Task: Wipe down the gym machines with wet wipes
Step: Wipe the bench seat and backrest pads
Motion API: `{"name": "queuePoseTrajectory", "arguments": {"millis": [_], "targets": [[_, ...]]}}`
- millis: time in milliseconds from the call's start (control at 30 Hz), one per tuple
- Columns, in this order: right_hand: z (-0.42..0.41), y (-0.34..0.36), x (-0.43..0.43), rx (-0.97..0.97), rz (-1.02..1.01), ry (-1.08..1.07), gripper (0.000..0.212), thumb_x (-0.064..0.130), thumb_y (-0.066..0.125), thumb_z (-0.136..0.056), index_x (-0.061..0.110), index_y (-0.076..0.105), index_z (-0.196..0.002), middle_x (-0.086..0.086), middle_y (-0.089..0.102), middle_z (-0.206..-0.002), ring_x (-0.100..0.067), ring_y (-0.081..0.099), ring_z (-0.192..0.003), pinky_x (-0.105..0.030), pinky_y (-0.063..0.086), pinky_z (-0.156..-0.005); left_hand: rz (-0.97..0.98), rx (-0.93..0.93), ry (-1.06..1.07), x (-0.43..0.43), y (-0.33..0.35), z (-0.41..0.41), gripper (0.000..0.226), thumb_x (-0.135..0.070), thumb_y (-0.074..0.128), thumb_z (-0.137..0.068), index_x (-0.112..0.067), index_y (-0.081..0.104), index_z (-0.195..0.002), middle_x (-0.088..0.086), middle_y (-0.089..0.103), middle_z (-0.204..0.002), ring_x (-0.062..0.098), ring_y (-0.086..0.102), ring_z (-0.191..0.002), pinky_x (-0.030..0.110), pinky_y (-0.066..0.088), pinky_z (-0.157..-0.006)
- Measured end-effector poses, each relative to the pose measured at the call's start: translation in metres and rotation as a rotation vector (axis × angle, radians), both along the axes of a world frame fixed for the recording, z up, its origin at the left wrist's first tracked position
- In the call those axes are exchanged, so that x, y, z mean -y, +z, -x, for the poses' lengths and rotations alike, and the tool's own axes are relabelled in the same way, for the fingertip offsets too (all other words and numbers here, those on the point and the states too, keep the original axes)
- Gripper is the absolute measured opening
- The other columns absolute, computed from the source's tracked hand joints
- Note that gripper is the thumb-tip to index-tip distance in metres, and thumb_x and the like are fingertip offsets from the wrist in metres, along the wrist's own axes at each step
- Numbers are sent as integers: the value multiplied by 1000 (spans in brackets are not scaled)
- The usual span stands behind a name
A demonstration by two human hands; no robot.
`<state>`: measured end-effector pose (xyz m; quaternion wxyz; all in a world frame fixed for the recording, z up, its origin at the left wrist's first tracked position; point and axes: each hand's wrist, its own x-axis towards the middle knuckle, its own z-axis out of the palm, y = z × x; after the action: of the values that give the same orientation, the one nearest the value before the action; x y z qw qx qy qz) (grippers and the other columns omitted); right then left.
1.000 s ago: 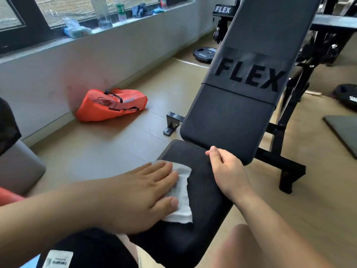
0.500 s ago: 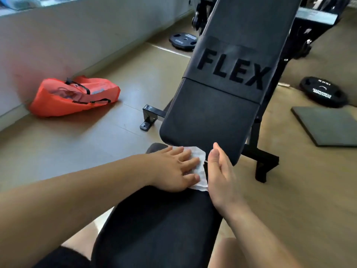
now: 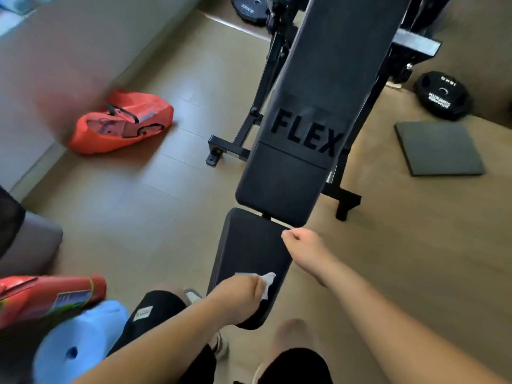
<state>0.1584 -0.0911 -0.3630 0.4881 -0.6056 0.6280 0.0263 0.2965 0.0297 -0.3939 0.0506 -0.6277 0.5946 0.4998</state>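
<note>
The left grip [image 3: 238,294] is closed round the wet wipe [image 3: 268,281]. The wipe is bunched into a wad that pokes out on the right of the fingers, and it lies on the near end of the surface [image 3: 249,245], the bench's black seat pad.

The first risk is in that wad. A crumpled wipe probably meets the pad with only a small patch, so a stroke from here would likely leave a narrow wet track with dry bands on either side of the grip. Flattened under spread fingers, it would cover more. This grip also sits close to the pad's rounded near end. A pull further toward the person could carry the wipe off that end and drop it on the floor.

Ahead and to the right, the right grip [image 3: 302,243] is over the far right corner of the surface. Its fingers are curled in with nothing visible in them, and I cannot tell whether it touches the pad. If it bears no weight there, a hard push from the left grip has nothing steadying it.

Just beyond the right grip is the gap [image 3: 273,218] under the tilted backrest [image 3: 318,79], which is marked FLEX. A loose corner of the wipe could catch in that gap. The long backrest may also outlast one wipe's moisture, so it would get smeared rather than cleaned.
</note>
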Motion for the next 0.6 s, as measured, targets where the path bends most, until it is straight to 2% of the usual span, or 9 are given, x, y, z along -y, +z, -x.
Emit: {"name": "queuePoseTrajectory", "arguments": {"millis": [67,100,133,167,233,300,400,500,600], "targets": [[-2,45,3,24,-6,30,39,34,41,-106,9,48,-77,-3,45,-71,-17,45,-67,-34,35,-62,-53,-112,347,14,47,1,45,-38,29,-111,-21,64,-131,4,68,-129,22,62,-118,38,46,-105],[-2,67,6,45,2,39,40,35,42,-106,5,56,-84,-4,52,-75,-17,50,-72,-33,39,-64,-35,-174,497,22,73,5,44,-40,31,-110,-21,69,-120,1,72,-118,20,65,-110,39,49,-102],[-1,90,8,78,18,35,39,36,43,-107,6,63,-93,-3,60,-82,-17,56,-79,-31,43,-67,-3,-259,612,30,99,9,42,-40,33,-110,-21,71,-115,-1,74,-109,17,67,-105,38,51,-99],[1,112,11,115,41,16,36,37,43,-107,11,68,-102,-1,66,-92,-16,61,-89,-26,45,-70,26,-346,704,40,126,14,40,-37,34,-111,-21,71,-113,-3,74,-103,13,68,-100,28,54,-92],[7,159,21,182,101,-37,32,38,43,-109,18,68,-117,5,68,-109,-11,61,-104,-14,42,-74,41,-494,854,60,184,25,33,-34,35,-111,-24,66,-112,-9,69,-97,3,65,-91,12,48,-72],[21,201,31,221,172,-67,29,39,42,-110,24,64,-122,13,65,-110,-1,58,-103,-11,39,-75,66,-583,884,81,230,40,29,-37,33,-111,-30,61,-107,-10,63,-99,3,60,-91,13,42,-69],[50,250,49,237,262,-73,20,44,40,-109,38,59,-106,21,62,-96,3,58,-94,-16,41,-73,107,-635,935,105,282,70,32,-39,31,-111,-34,61,-99,-9,65,-100,7,62,-94,15,43,-72],[89,288,76,235,338,-21,29,46,41,-107,35,56,-85,16,59,-79,-5,56,-78,-27,43,-68,127,-666,992,130,316,109,40,-42,32,-111,-27,68,-117,-5,76,-103,9,72,-97,21,51,-79],[140,315,102,200,420,44,35,42,43,-106,24,59,-81,11,60,-74,-10,56,-71,-39,51,-69,122,-706,1066,151,340,156,37,-36,33,-111,-31,70,-105,-11,79,-87,5,75,-84,30,56,-87]]}}
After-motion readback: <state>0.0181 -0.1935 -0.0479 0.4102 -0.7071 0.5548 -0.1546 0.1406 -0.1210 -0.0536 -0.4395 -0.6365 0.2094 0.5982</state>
